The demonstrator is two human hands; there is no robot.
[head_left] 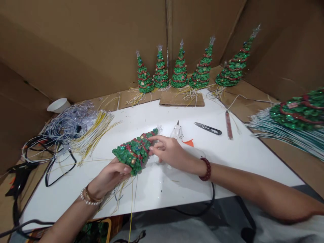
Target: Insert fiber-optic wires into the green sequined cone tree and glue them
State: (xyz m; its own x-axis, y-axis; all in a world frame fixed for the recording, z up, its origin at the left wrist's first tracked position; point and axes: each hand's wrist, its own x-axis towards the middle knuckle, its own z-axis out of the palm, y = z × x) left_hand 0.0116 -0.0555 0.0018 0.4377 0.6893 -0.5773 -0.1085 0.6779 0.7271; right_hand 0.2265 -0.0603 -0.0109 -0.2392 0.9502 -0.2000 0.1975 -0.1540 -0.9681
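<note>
A small green sequinned Christmas tree [135,150] with red garland lies tilted over the white board [152,114], tip pointing up and right. My left hand [111,175] grips its wide base, where thin yellow and white wires hang out. My right hand [168,152] is closed around the tree's upper part, fingers pinching near the tip. A pearl bracelet is on my left wrist and a red bead bracelet on my right.
Several finished trees [179,71] stand along the cardboard back wall. Thread snips [209,128], a glue gun [177,131] and a thin red strip [228,125] lie right of centre. Wire bundles [83,130] and black cables lie left; stacked trees [298,113] lie right.
</note>
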